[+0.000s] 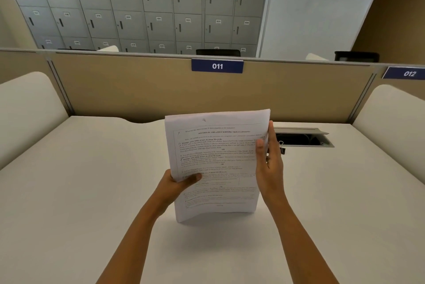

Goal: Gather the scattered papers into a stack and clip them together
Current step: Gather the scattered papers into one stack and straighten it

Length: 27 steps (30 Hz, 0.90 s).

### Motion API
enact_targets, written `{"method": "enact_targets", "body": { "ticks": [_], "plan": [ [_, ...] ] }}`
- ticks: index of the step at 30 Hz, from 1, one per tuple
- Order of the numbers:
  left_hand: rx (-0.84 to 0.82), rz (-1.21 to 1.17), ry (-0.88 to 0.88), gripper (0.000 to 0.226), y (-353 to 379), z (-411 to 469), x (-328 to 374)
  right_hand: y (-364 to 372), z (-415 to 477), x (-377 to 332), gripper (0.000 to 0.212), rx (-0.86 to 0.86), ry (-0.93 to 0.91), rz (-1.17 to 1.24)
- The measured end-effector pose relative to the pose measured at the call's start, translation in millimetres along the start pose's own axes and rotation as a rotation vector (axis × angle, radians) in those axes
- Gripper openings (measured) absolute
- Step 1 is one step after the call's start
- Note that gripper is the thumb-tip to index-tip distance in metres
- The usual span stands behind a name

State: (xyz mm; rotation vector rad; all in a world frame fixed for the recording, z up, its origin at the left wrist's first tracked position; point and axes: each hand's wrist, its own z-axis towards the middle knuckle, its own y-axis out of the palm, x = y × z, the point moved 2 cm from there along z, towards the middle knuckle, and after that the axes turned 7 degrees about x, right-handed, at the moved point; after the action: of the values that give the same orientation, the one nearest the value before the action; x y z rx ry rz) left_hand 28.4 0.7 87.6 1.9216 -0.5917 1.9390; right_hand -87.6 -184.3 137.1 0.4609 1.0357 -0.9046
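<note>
Head view: left hand (177, 183) and right hand (271, 166), fingers clamped on opposite edges of the papers (216, 157).

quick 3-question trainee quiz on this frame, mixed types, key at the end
1. True or false: the stack of papers lies flat on the desk.
2. Which hand grips the stack's lower left edge? A) left hand B) right hand
3. Fill in: the binder clip sits on the desk, just beyond the ___ hand.
Key: 1 false, it is held upright; 2 A; 3 right hand.
</note>
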Motion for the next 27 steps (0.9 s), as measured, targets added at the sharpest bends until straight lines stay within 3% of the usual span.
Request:
{"method": "enact_targets", "body": {
  "ticks": [5, 9, 12, 15, 18, 27],
  "plan": [
    [0.017, -0.013, 0.020, 0.036, 1.7, 0.8, 6.4, -2.8, -0.2, -4.5, 0.057, 0.035, -0.001, -0.005],
    [0.018, -0.029, 0.032, 0.036, 1.1, 0.3, 8.3, -7.1, -4.9, -1.5, 0.056, 0.000, 0.065, 0.102],
    [0.012, -0.030, 0.040, 0.036, 1.6, -0.6, 9.9, -18.3, -4.5, 13.1, 0.037, -0.115, 0.236, 0.233],
    [0.008, -0.017, 0.057, 0.032, 3.3, -0.3, 12.7, -24.6, -9.1, 31.4, 0.029, -0.326, 0.394, 0.153],
    [0.030, -0.038, 0.091, 0.031, 5.7, 0.7, 15.4, -25.4, -10.3, 34.9, 0.023, -0.350, 0.398, 0.096],
    [0.039, -0.036, 0.083, 0.023, 13.8, -1.6, 5.6, -18.0, -21.0, 50.8, 0.040, -0.417, 0.416, 0.146]
  ]
}}
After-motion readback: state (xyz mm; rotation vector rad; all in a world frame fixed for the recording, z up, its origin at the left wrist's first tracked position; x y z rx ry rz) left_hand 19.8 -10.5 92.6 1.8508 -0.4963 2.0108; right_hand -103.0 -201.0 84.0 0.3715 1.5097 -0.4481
